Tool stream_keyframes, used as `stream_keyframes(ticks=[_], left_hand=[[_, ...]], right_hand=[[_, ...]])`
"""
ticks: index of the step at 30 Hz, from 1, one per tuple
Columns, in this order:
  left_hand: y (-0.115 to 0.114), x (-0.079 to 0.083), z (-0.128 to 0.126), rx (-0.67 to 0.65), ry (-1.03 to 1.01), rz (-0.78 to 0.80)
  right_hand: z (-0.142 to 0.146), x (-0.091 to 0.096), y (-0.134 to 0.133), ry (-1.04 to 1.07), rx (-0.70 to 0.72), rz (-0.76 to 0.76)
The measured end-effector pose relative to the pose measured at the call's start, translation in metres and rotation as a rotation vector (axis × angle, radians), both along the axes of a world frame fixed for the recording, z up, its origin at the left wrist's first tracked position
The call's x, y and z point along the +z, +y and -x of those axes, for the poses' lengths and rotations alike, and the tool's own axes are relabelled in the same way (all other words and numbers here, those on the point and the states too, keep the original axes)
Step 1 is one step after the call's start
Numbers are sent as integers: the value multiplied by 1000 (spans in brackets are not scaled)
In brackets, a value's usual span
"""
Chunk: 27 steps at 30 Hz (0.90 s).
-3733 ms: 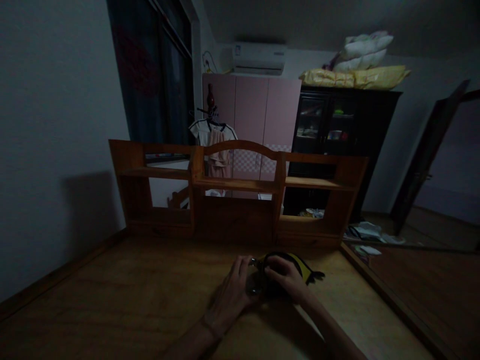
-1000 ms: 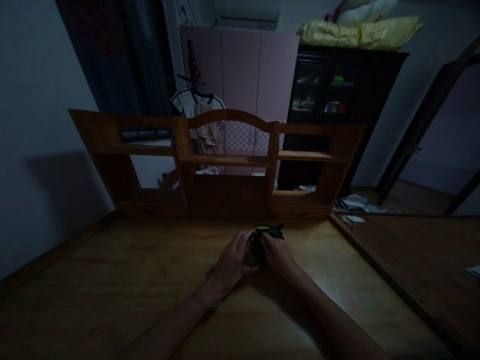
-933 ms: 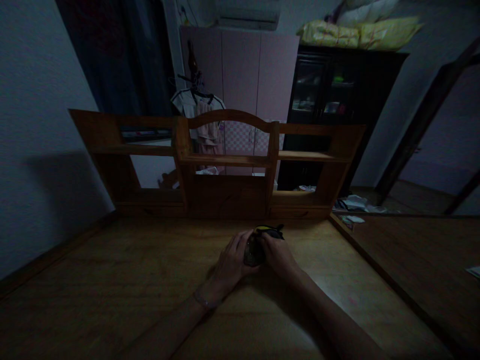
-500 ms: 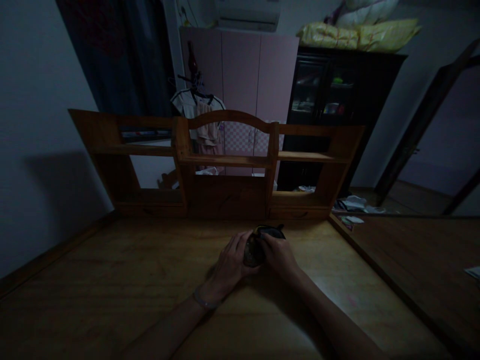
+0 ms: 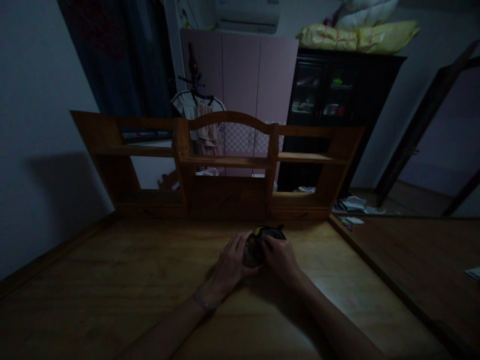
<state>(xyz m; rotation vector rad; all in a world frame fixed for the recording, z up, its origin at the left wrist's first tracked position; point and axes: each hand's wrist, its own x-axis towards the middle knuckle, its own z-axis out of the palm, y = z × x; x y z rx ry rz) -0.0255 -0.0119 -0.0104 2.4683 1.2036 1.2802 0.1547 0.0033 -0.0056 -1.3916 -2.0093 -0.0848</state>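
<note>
Over the brown wooden tabletop (image 5: 150, 265): left hand (image 5: 232, 254) cupping round, dark-glassy object (image 5: 252, 252); right hand (image 5: 280, 256) narrowed at black-yellow pouch (image 5: 273, 232), grip unclear; judged unfinished.

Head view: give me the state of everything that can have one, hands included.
Left hand: curved around the round object.
Round object: held, too dark for detail.
Right hand: fingers bent at the black-and-yellow item, grip unclear.
Black-and-yellow item: partly hidden; open or shut unclear.
Shelf drawers: shut.
Pink wardrobe: shut.
Room door: open.
White shirt: hanging.
</note>
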Motion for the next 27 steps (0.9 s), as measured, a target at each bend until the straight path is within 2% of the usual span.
stream_keyframes(ticks=[9, 19, 27], left_hand=[[0, 1, 1, 7, -14, 11], [-2, 3, 0, 9, -35, 13], [-6, 6, 3, 13, -2, -63]], right_hand=[[1, -1, 3, -22, 7, 0], [2, 3, -1, 52, -57, 21], [7, 12, -6, 341, 226, 112]])
